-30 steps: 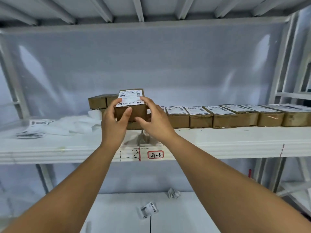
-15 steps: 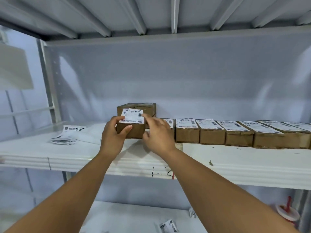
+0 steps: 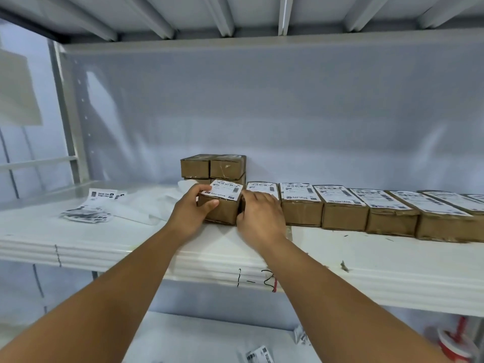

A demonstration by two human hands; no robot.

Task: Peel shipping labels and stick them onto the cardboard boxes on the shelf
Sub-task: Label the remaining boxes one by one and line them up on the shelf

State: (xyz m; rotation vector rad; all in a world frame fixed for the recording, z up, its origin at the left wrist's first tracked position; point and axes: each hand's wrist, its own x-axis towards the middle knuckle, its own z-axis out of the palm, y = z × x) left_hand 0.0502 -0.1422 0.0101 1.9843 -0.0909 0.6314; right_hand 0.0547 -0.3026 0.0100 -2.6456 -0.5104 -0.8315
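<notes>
A small cardboard box (image 3: 222, 212) with a white shipping label (image 3: 225, 193) on top sits on the white shelf (image 3: 104, 239), at the left end of a row of labelled boxes (image 3: 343, 210). My left hand (image 3: 190, 214) grips its left side, thumb on the front face and fingers over the top edge. My right hand (image 3: 259, 218) holds its right side, fingers curled into the gap beside the neighbouring box. Behind stands a stack of unlabelled boxes (image 3: 213, 166). Loose label sheets (image 3: 91, 208) lie at the shelf's left.
Crumpled white backing paper (image 3: 146, 205) lies left of the held box. The shelf's front lip carries handwritten marks (image 3: 255, 279). On the lower shelf lie scraps of labels (image 3: 258, 356) and a red-and-white cup (image 3: 455, 341) at the right.
The labelled box has come down from in front of me onto the shelf, at the left end of the row. Both hands stayed on it.
</notes>
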